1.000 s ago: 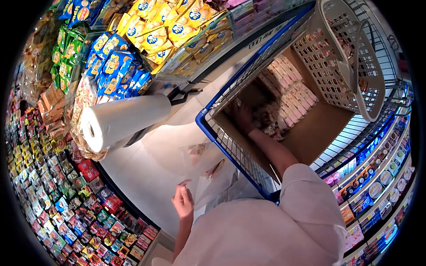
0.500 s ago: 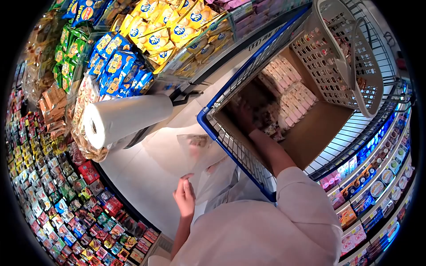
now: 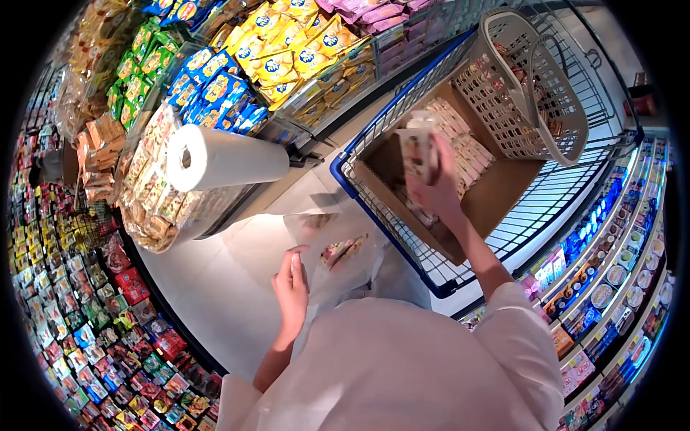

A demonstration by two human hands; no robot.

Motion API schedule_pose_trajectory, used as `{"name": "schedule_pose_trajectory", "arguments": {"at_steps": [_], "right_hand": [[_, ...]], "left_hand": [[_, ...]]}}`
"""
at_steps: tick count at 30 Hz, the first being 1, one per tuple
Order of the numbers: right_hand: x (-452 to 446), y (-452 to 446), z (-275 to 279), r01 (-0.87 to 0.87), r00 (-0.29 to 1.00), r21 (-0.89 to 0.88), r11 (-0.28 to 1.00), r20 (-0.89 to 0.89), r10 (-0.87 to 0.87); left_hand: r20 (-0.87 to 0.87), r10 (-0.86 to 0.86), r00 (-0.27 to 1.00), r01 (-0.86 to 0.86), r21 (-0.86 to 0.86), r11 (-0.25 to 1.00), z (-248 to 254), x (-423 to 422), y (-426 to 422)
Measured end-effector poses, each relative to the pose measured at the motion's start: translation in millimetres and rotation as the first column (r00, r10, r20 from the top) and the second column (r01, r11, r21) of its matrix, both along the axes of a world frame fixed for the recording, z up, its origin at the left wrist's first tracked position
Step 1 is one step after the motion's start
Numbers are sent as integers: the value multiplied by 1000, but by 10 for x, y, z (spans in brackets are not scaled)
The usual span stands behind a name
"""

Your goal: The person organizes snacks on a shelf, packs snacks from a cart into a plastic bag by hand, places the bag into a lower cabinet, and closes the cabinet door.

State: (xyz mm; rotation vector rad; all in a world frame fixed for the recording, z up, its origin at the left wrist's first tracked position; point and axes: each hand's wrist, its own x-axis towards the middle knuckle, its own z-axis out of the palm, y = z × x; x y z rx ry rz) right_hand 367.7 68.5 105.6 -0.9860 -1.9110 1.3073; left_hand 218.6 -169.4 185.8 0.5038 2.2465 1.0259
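Pinching a few snack packs [image 3: 419, 154] between thumb and fingers, your right hand [image 3: 440, 188] is over the open cardboard box [image 3: 507, 208]. Those packs are blurred, so you cannot count them; they are in your grip above the side of the box nearest the blue rim [image 3: 346, 176] of the cart. More wrapped packs [image 3: 471, 161] lie in rows inside the box, toward its far side, with a few looser ones just under your right hand.

Your left hand [image 3: 290, 281] is well apart from the box, out over the floor [image 3: 237, 287]. Its fingers are drawn together at the edge of a clear bag [image 3: 377, 269], with its film in that grip, though you cannot see exactly where the pinch falls. Inside the bag a colourful pack [image 3: 343, 251] shows through the plastic, and something paler lies near the upper corner.

The box sits in the shopping cart [image 3: 553, 190], and a grey plastic basket [image 3: 571, 136] with a handle stands tilted against it, holding more small packs. Beyond your left hand, a white roll [image 3: 233, 161] of plastic or paper juts out beside the snack display. Blue packets [image 3: 219, 90], yellow packets [image 3: 309, 57] and green packets [image 3: 140, 68] are heaped there in separate sections.
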Motion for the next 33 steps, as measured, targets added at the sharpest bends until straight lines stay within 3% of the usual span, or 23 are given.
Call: {"name": "schedule_pose_trajectory", "arguments": {"at_steps": [1,2,3,5,6,8,9,11,12,15,16,18,20,22,24,26,28,31,32,33], "right_hand": [[90,-55,366,-85,982,-266,960,-184,36],[188,-157,608,-210,932,-494,844,-362,20],[315,-227,673,-383,912,-545,746,-349,214],[370,-396,764,-626,759,-658,419,-390,521],[242,-543,800,-682,648,-701,208,-447,617],[-115,-942,541,-481,671,-874,75,-312,673],[-307,-1284,-163,-616,687,-787,27,-520,508],[-608,-1592,-860,-737,648,-676,22,-696,308],[-730,-1589,-938,-638,733,-770,21,-599,322],[-975,-1645,-903,-401,870,-915,26,-372,324],[-1004,-1776,-800,-422,906,-758,497,-354,230],[-907,-1829,-613,-281,924,-434,856,-365,118],[-561,-1701,-459,-393,892,-539,745,-27,451],[-209,-1217,429,-289,890,-676,678,70,450],[-11,-815,700,-251,968,-665,704,-159,195],[-82,-203,714,100,991,-522,847,-20,-130],[-240,536,306,243,961,-418,875,-21,-277],[-208,1216,-1394,203,979,-309,929,88,-184],[-262,1259,-1751,167,864,-10,986,484,-141],[-307,1296,-2083,-2,589,249,968,783,-200]], "left_hand": [[1,5,1000,-5,12,1000,23,-18,-2],[-13,-1,1000,1,6,1000,46,-28,-11],[-27,-10,1000,10,-1,1000,63,-38,-24],[-44,-17,999,17,12,1000,64,-59,-41],[-64,-26,998,27,15,1000,61,-62,-48],[-169,-87,982,93,29,995,56,-10,-81],[-269,-144,952,156,24,987,55,23,-103],[-301,-153,941,172,38,984,81,54,-141],[-335,-153,930,178,47,983,91,60,-155],[-228,-98,969,116,66,991,29,52,-158],[-180,-65,981,80,80,994,-6,29,-146],[-173,-57,983,70,72,995,-49,-54,-130],[-161,-32,986,42,63,997,-70,-68,-103],[-106,-24,994,30,51,998,-70,-67,-54],[-61,2,998,2,59,998,-75,-35,7],[-18,23,1000,-22,46,999,-93,-5,-6],[64,115,991,-121,90,989,-175,-13,5],[9,132,991,-132,27,991,-263,8,26],[0,145,989,-145,27,989,-300,8,29],[13,155,988,-155,24,988,-334,11,30]]}}
